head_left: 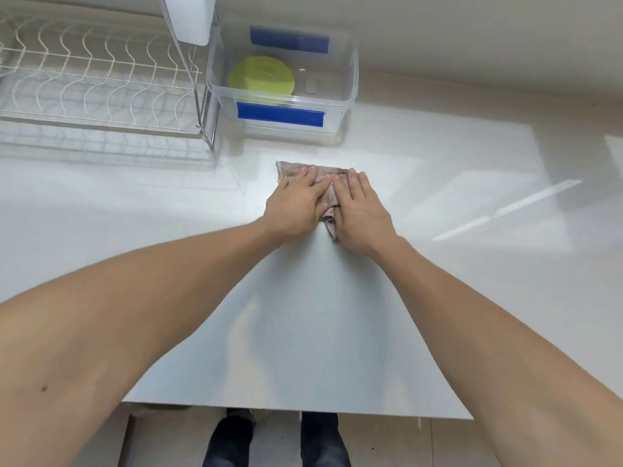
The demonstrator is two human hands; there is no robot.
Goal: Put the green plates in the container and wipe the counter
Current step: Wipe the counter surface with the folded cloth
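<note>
Now both hands, left hand [296, 207] and right hand [362, 210], press flat with fingers spread on the beige cloth [328, 193], unwiped counter [472, 230] lying rightward.

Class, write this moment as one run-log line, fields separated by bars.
phase: wiping | left hand and right hand: flat on cloth | green plates: in clear container | dish rack: no dishes

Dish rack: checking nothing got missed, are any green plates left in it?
No, the dish rack is bare; green plates lie in the container.
</note>
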